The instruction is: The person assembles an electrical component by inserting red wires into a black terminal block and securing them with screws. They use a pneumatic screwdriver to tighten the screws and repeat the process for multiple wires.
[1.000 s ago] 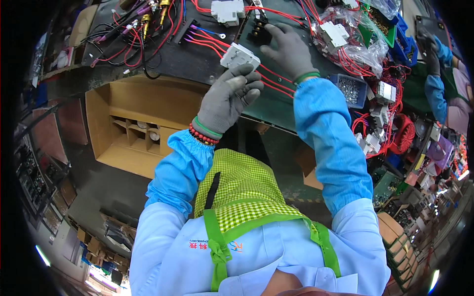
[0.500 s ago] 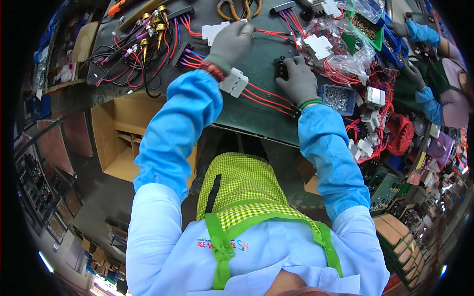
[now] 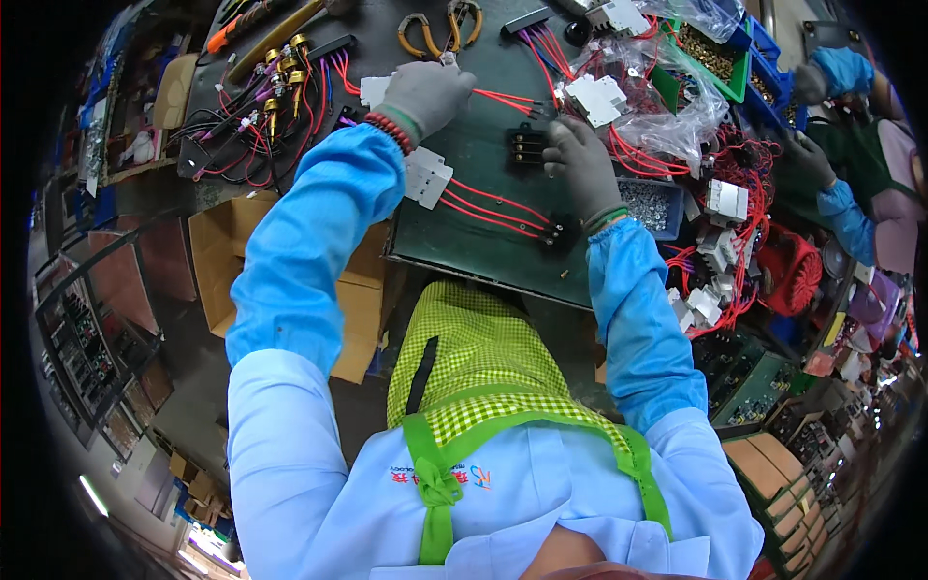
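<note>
My left hand (image 3: 430,99), in a grey glove, is closed over a white circuit breaker (image 3: 375,92) and covers most of it. Red wires (image 3: 507,99) come out to the right of that hand. Beside a black terminal block (image 3: 527,145) on the table is my gloved right hand (image 3: 587,172). Its fingers are curled at the block's right end, and what they hold, if anything, is hidden. A second white circuit breaker (image 3: 426,178) lies nearer me, its red leads (image 3: 498,211) running right to dark ends.
Pliers (image 3: 440,34) lie at the far edge. Wired brass-coloured parts (image 3: 287,77) are piled at the left. A blue tray of small metal parts (image 3: 652,206), plastic bags (image 3: 667,121) and wired breakers crowd the right. A co-worker's hand (image 3: 810,159) is beyond. An open cardboard box (image 3: 362,280) stands below the table.
The whole view has shifted slightly. My right hand has drawn back to the right, baring more of the terminal block. The left hand remains on its breaker.
</note>
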`<state>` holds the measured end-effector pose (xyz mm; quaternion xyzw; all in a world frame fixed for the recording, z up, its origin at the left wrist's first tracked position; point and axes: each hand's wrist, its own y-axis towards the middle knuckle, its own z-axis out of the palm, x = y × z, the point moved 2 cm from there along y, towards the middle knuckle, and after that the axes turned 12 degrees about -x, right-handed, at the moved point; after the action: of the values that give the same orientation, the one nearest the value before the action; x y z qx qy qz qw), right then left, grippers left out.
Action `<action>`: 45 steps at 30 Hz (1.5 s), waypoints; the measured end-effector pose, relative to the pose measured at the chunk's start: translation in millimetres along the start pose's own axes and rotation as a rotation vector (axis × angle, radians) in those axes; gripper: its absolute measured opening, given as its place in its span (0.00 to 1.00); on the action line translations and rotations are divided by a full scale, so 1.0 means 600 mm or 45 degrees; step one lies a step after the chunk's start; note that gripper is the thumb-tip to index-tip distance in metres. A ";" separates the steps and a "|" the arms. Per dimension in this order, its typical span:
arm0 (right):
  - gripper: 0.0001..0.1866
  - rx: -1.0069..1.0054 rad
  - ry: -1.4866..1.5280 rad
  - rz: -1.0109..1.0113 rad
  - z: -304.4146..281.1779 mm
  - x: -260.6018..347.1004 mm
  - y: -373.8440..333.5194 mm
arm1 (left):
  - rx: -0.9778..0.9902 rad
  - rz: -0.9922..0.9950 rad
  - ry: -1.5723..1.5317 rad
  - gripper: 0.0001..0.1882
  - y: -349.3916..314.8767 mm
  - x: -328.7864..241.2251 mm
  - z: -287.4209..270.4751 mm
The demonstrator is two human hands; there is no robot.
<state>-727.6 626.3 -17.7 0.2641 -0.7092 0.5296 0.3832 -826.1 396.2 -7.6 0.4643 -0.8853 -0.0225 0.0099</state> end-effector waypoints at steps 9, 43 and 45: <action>0.15 0.359 0.199 0.142 0.044 0.023 -0.021 | -0.126 0.119 -0.124 0.11 -0.052 0.007 -0.040; 0.09 0.442 -0.123 -1.130 0.215 0.226 -0.088 | -0.069 0.010 -0.707 0.23 -0.032 0.150 -0.157; 0.09 0.484 -0.183 -1.234 0.212 0.241 -0.089 | 0.083 0.027 -0.759 0.20 -0.035 0.155 -0.157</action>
<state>-801.3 493.7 112.1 0.6624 -0.4214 0.3913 0.4801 -858.0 305.0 85.1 0.4279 -0.8544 -0.1292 -0.2651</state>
